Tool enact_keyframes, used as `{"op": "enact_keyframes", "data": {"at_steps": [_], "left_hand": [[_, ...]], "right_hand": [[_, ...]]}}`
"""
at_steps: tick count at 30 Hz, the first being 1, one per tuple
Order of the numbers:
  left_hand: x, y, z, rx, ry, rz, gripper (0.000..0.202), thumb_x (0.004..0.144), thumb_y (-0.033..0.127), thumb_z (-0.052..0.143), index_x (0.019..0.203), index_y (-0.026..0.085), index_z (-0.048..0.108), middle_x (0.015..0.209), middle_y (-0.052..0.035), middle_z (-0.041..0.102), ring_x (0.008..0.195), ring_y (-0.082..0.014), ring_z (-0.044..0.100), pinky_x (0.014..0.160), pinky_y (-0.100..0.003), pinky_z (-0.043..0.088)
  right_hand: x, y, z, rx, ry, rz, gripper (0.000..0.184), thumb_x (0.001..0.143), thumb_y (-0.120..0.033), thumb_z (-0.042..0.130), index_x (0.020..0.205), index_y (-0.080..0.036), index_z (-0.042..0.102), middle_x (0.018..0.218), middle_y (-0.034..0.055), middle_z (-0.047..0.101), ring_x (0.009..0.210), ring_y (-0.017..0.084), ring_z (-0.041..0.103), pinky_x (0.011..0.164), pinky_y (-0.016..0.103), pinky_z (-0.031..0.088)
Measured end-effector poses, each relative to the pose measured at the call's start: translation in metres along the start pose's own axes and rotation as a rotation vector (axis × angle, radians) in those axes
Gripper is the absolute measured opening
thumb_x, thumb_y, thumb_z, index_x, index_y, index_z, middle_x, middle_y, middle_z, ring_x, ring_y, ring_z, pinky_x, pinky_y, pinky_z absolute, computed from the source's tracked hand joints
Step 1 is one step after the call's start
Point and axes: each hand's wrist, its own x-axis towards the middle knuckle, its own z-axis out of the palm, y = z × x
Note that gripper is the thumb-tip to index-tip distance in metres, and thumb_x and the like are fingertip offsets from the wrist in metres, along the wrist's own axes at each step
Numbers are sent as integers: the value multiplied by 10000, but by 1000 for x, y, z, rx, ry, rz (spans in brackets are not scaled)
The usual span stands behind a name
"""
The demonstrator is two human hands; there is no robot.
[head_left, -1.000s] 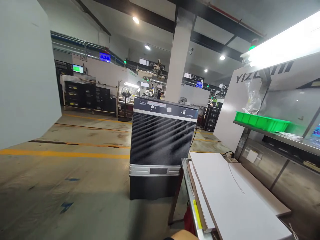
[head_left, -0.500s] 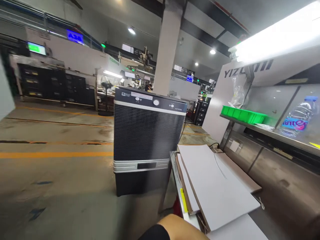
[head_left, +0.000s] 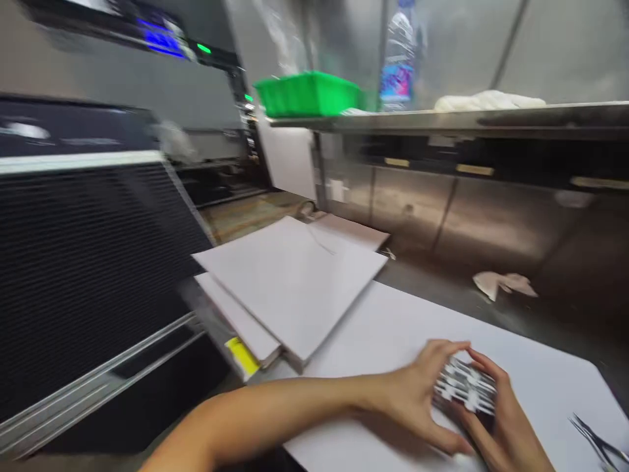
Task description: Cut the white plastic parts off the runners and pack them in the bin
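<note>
Boxy piece, dark, with a blurred white block pattern across its visible face; finer detail unreadable. Sits tilted in the right hand, left hand curved about its left side, contact there unclear.

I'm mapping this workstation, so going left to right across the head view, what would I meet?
Black ribbed cabinet with pale bands → bright yellow rectangular strip → green plastic tray → clear plastic bottle with a blue-and-pink label → small black-and-white patterned block → slim dark pliers-like tool.
</note>
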Motion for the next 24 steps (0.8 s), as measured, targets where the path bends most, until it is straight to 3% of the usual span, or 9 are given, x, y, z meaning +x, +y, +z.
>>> {"op": "enact_keyframes", "data": {"at_steps": [3,6,11,15,19,24], "left_hand": [[-7,14,-9,-43,52,-27,948,773,231,735,1635,199,341,1541,-160,498,1413,-278,546,1216,-457,463],[-7,23,-11,-134,131,-111,799,763,140,672,1538,208,489,1433,-130,601,1250,-267,642,1082,-428,543],[-4,28,-11,-456,152,-218,588,919,278,733,1475,213,555,1355,-129,647,1150,-237,678,992,-375,570],[-1,28,-14,-606,204,-308,522,945,373,752,1416,220,584,1311,-101,612,1058,-203,689,875,-328,618],[0,28,-14,-677,210,-392,545,930,455,770,1394,245,575,1235,-75,605,984,-200,709,859,-373,646],[-2,28,-12,-688,193,-413,434,946,496,747,1203,224,529,1191,-59,630,925,-187,724,855,-369,622]], "right_hand": [[-5,-15,-8,62,-62,147,463,1010,-420,637,1444,-314,517,1352,78,671,1216,275,703,980,414,634],[3,-40,-13,210,-44,341,467,972,-505,706,1370,-299,575,1322,70,693,1160,266,713,951,389,622],[11,-62,-21,400,70,535,634,865,-607,814,1363,-295,574,1158,62,730,970,236,729,765,325,618],[16,-64,-23,564,62,586,635,856,-621,827,1340,-299,572,1146,57,738,967,221,720,819,333,608],[17,-66,-23,703,-28,666,554,908,-644,770,1304,-297,598,1169,54,736,981,211,704,870,347,582],[15,-68,-21,782,-3,747,638,893,-653,783,1391,-331,549,1189,46,725,953,213,707,845,362,599]]}}
